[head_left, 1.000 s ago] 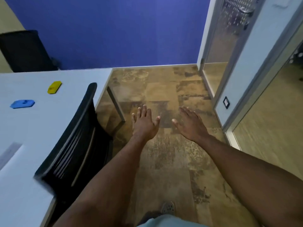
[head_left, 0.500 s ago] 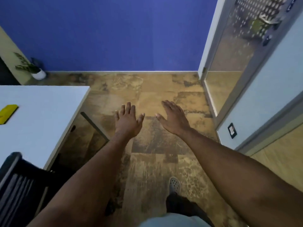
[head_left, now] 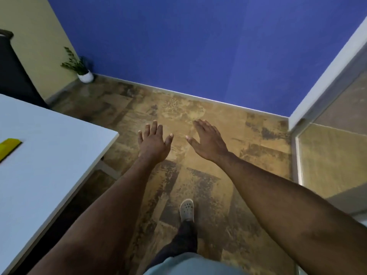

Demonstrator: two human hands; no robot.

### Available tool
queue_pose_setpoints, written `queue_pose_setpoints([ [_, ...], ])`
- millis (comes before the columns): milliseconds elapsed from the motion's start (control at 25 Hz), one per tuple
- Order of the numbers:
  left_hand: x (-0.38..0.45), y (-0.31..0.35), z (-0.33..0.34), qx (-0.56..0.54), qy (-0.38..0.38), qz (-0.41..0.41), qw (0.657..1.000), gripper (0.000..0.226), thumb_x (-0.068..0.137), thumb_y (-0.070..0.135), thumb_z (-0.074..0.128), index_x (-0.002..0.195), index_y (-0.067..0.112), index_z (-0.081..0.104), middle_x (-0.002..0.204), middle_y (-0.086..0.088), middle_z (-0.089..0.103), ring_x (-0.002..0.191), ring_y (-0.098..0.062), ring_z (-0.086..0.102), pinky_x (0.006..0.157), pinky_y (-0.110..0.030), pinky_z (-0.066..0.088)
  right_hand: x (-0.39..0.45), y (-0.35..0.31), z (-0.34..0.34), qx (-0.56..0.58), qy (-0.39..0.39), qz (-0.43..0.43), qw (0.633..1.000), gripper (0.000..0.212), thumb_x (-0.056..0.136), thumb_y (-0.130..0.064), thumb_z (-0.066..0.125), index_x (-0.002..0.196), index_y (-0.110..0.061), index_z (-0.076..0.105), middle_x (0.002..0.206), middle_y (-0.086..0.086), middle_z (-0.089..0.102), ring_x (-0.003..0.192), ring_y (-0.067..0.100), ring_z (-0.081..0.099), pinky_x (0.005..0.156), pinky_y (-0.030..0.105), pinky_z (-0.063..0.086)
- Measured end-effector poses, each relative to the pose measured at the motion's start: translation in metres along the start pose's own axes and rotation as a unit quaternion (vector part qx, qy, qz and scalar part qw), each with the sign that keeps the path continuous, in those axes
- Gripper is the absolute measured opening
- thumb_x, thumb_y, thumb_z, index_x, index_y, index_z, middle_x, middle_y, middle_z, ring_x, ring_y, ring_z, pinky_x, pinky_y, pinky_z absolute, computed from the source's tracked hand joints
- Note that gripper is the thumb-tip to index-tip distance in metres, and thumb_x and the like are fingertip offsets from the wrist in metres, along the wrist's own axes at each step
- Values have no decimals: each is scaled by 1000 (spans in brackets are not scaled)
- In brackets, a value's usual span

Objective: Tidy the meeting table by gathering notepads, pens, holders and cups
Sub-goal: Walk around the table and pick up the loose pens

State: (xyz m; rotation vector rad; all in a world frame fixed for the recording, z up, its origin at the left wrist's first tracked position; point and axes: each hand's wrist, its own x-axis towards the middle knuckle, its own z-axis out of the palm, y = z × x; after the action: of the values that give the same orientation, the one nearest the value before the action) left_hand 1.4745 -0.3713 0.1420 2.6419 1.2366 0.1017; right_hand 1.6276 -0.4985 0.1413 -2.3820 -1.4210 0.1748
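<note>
The white meeting table (head_left: 49,155) fills the left side, its corner pointing toward the middle of the view. A flat yellow object (head_left: 9,146) lies on it at the left edge, partly cut off. My left hand (head_left: 154,144) and my right hand (head_left: 208,142) are both stretched out over the brown floor, to the right of the table's corner. Both have their fingers spread and hold nothing. No notepads, pens or cups are visible.
A small potted plant (head_left: 81,69) stands in the far corner by the blue wall (head_left: 198,46). A dark chair back (head_left: 12,70) shows at the far left. A glass partition and door frame (head_left: 325,120) run along the right. My foot (head_left: 186,209) is on the floor.
The view has moved forward along the table's side and turned left. The black chair beside the table and the blue object have left the view. Both hands stay empty and spread.
</note>
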Motion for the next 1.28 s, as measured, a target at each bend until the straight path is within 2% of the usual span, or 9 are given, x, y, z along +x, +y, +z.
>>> queue_pose_setpoints([
  [40, 17, 1, 2, 0, -2, 0, 1000, 67, 99, 55, 20, 153, 15, 20, 164, -5, 5, 151, -27, -2, 120, -50, -3, 16, 7, 2, -5, 2, -3, 1000, 70, 95, -61, 32, 151, -22, 20, 161, 2, 17, 149, 22, 12, 119, 41, 10],
  [240, 186, -18, 14, 3, -26, -39, 999, 66, 100, 53, 21, 153, 14, 19, 164, -6, 4, 151, -27, -1, 120, -50, -3, 199, 39, 21, -28, -30, -27, 999, 72, 94, -62, 31, 151, -20, 20, 160, 4, 19, 148, 23, 14, 119, 43, 11],
  [440, 311, -54, -14, -1, -7, -80, 997, 66, 100, 51, 23, 153, 12, 20, 164, -8, 6, 150, -29, 0, 118, -50, -4, 360, 34, 16, -25, -47, -69, 996, 74, 93, -63, 29, 151, -19, 20, 160, 4, 19, 148, 23, 14, 120, 44, 11],
  [680, 435, -130, -35, 1, 19, -216, 976, 69, 98, 56, 21, 153, 13, 22, 164, -6, 2, 151, -25, -2, 119, -48, -4, 550, -9, 63, 0, -85, -180, 980, 73, 94, -62, 29, 151, -17, 20, 160, 6, 20, 148, 24, 15, 119, 44, 9],
  [840, 502, -186, -47, -19, 21, -329, 944, 70, 98, 57, 21, 153, 14, 21, 164, -4, 1, 151, -24, -4, 121, -48, -3, 675, -59, 99, 26, -128, -273, 953, 78, 91, -67, 27, 152, -19, 20, 160, 5, 20, 148, 23, 16, 121, 43, 11],
  [960, 537, -217, -65, -29, 52, -401, 914, 69, 98, 57, 23, 153, 15, 23, 164, -2, 2, 151, -23, -2, 121, -47, -2, 751, -106, 115, 35, -155, -347, 924, 75, 93, -63, 32, 152, -18, 19, 160, 4, 19, 148, 21, 14, 120, 41, 10],
  [1120, 560, -265, -94, -38, 97, -490, 866, 68, 98, 57, 24, 153, 17, 23, 164, 0, 4, 151, -21, -2, 120, -45, -4, 819, -183, 131, 41, -192, -425, 884, 74, 93, -61, 34, 152, -19, 19, 161, 3, 18, 149, 19, 13, 121, 40, 10],
  [1280, 570, -319, -124, -37, 163, -564, 809, 66, 98, 55, 28, 152, 18, 26, 164, -1, 10, 151, -22, 3, 120, -46, -2, 857, -277, 155, 70, -196, -515, 832, 73, 94, -58, 37, 153, -19, 18, 161, 3, 16, 149, 19, 11, 120, 39, 8],
])
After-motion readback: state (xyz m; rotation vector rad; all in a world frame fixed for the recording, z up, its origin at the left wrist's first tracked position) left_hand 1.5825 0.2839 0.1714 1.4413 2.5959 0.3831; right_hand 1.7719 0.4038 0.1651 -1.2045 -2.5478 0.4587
